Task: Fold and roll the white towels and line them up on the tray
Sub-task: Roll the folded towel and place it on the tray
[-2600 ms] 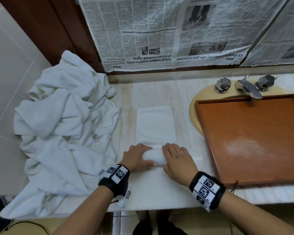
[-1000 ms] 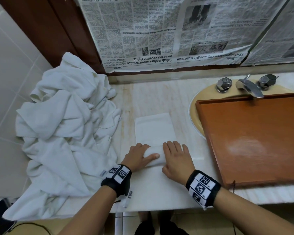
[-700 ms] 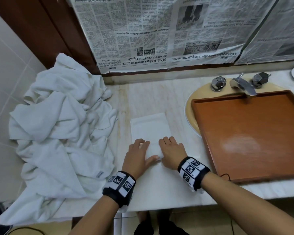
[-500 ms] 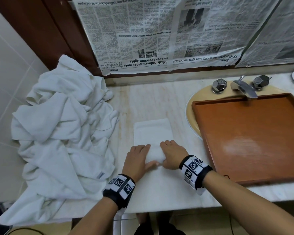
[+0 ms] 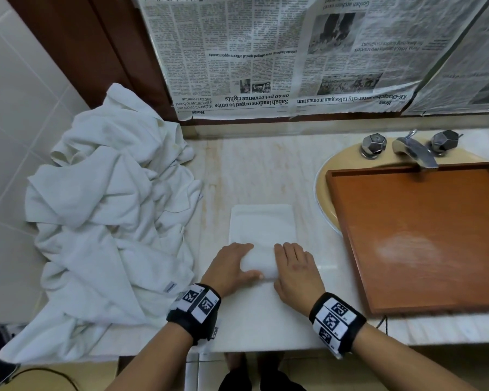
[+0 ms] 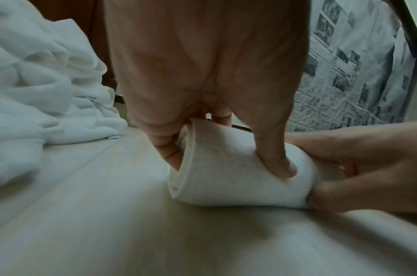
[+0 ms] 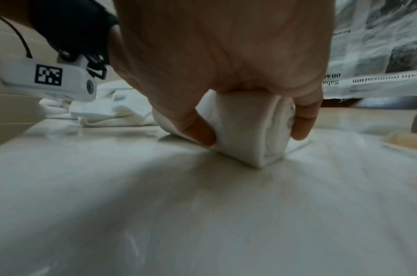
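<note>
A folded white towel point(image 5: 263, 225) lies flat on the marble counter, its near end wound into a roll point(image 5: 259, 263). My left hand point(image 5: 228, 270) grips the roll's left end, thumb pressed into its near side, fingers over the top. My right hand point(image 5: 295, 273) grips the right end the same way. In the left wrist view the roll point(image 6: 238, 173) sits under my left hand point(image 6: 228, 147). In the right wrist view the roll's spiral end point(image 7: 261, 127) shows between thumb and fingers of my right hand point(image 7: 253, 130). The brown wooden tray point(image 5: 424, 238) sits bare over the sink at the right.
A heap of crumpled white towels point(image 5: 108, 221) fills the counter's left side against the tiled wall. A faucet point(image 5: 414, 149) with two knobs stands behind the tray. Newspaper point(image 5: 280, 52) covers the wall behind. The counter's front edge runs just below my wrists.
The roll has grown and travelled away from me along the towel; the flat part beyond my hands is shorter than 2.6 s ago. Both hands moved forward with it.
</note>
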Motion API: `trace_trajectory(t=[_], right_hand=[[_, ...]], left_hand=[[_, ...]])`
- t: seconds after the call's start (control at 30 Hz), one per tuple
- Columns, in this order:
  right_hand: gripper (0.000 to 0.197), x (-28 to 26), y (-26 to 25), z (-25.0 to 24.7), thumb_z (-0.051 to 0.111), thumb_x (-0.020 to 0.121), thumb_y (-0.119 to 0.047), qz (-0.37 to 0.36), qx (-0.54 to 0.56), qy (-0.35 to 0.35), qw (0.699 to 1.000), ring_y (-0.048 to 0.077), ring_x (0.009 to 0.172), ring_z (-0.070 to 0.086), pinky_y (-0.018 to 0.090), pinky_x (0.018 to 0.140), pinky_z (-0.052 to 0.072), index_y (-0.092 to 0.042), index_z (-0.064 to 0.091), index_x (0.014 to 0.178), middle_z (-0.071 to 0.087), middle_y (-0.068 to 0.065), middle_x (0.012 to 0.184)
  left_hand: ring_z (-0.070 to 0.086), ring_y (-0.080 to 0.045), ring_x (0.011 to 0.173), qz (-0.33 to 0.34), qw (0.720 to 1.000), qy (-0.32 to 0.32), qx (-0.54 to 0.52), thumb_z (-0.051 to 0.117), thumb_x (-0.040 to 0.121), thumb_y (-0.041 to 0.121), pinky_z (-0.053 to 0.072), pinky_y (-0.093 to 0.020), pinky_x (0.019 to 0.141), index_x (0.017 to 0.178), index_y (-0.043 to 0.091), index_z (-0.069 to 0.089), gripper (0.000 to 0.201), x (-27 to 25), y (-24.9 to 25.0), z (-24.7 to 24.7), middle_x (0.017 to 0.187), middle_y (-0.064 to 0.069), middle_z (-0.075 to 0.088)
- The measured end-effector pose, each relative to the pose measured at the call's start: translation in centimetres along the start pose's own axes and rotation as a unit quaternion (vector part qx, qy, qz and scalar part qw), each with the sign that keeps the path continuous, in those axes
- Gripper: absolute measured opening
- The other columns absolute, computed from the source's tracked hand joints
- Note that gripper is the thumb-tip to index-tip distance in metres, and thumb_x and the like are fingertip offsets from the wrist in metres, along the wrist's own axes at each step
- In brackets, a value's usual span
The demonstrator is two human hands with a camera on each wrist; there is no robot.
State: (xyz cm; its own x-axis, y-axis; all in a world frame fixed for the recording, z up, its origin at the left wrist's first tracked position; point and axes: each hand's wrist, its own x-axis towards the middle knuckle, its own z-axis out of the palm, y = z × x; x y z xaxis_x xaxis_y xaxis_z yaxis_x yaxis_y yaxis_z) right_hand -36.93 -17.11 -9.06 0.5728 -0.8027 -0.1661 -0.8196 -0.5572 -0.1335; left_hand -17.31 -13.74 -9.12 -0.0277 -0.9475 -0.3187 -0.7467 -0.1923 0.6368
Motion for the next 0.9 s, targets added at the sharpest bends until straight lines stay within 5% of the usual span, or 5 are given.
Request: trace_trajectory(t=[0.1, 0.33, 0.57, 0.67, 0.9], right_hand=[[0.052, 1.0, 0.3, -0.6, 0.071, 0.058, -0.022, 0.007, 0.014, -0.030, 0.999, 0.030, 0.087, 0.056, 0.038, 0.065, 0.045, -0.007, 0.058, 0.106, 0.054, 0.008, 0.097], [0.047, 2.7, 1.3, -3.1, 0.050, 0.086, -0.025, 0.017, 0.090, -0.148, 0.985, 0.027, 0.120, 0.039, 0.038, 0.092, 0.039, -0.010, 0.041, 0.130, 0.044, 0.008, 0.129], [0.082, -0.6, -0.8, -1.0, 0.075, 0.054, -0.027, 0.001, -0.014, -0.012, 1.000, 0.032, 0.111, 0.055, 0.050, 0.089, 0.048, -0.006, 0.053, 0.131, 0.056, 0.011, 0.123], [0.074, 0.2, -0.4, -0.5, 0.074, 0.055, -0.021, 0.010, -0.009, -0.005, 1.000, 0.031, 0.104, 0.058, 0.048, 0.086, 0.049, -0.007, 0.055, 0.126, 0.057, 0.010, 0.115], [0.047, 3.0, 1.4, -3.2, 0.049, 0.087, -0.029, -0.003, 0.076, -0.102, 0.992, 0.027, 0.119, 0.041, 0.041, 0.093, 0.035, -0.013, 0.042, 0.131, 0.046, 0.007, 0.129]], left_hand=[[0.037, -0.019, 0.131, 0.028, 0.997, 0.044, 0.053, 0.043, 0.066, 0.080, 0.033, -0.032, 0.104, 0.146, 0.027, 0.044, 0.096, -0.4, -0.1, 1.1, 0.147, 0.005, 0.041], [0.046, -0.016, 0.116, 0.040, 0.996, 0.054, 0.064, 0.050, 0.065, 0.086, 0.041, -0.036, 0.097, 0.137, 0.040, 0.053, 0.086, 0.3, -0.5, 1.2, 0.129, 0.012, 0.055], [0.058, -0.007, 0.105, 0.017, 0.998, -0.067, 0.005, 0.073, 0.059, 0.076, 0.049, -0.036, 0.094, 0.118, 0.042, 0.067, 0.068, 2.9, 0.4, -1.9, 0.110, 0.015, 0.066], [0.058, -0.012, 0.111, 0.008, 0.997, -0.082, 0.009, 0.078, 0.068, 0.066, 0.046, -0.029, 0.095, 0.124, 0.035, 0.066, 0.065, 2.7, 1.0, -2.2, 0.117, 0.010, 0.065], [0.047, -0.017, 0.120, 0.039, 0.996, 0.035, 0.068, 0.044, 0.064, 0.092, 0.043, -0.038, 0.101, 0.145, 0.036, 0.044, 0.098, 0.3, -0.7, 0.1, 0.136, 0.009, 0.045]])
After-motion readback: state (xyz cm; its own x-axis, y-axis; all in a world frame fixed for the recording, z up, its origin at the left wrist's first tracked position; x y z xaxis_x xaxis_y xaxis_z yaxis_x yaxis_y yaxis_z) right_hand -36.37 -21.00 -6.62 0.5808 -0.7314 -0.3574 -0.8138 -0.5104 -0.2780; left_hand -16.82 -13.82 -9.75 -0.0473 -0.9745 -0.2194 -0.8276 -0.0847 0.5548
